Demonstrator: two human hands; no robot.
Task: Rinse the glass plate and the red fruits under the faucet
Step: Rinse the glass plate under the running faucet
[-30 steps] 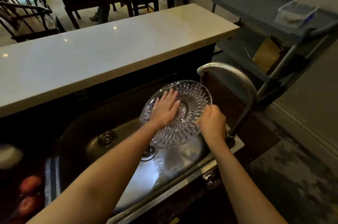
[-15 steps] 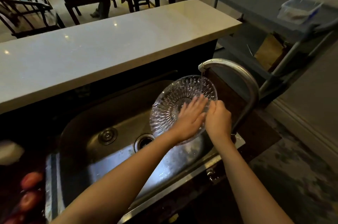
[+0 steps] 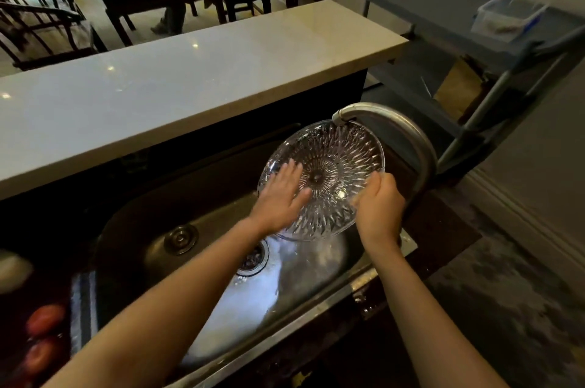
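A cut-glass plate [image 3: 335,162] is tilted toward me over the steel sink [image 3: 304,273], its far rim right under the spout of the curved faucet [image 3: 408,131]. My right hand [image 3: 378,204] grips the plate's near right rim. My left hand [image 3: 281,194] lies flat with spread fingers on the plate's left inner face. Two red fruits [image 3: 44,319] lie on the dark counter at the far left, one [image 3: 39,356] nearer me than the other.
A pale stone bar top [image 3: 177,83] runs behind the sink. The sink has a drain [image 3: 253,256] and a round plug fitting [image 3: 180,238]. A grey shelf cart [image 3: 474,29] with a clear plastic box [image 3: 508,17] stands right. Dark table and chairs stand beyond.
My left hand has slid from the plate's right side, next to my right hand, back to the left of the plate's face. The plate stays under the spout in my right hand.
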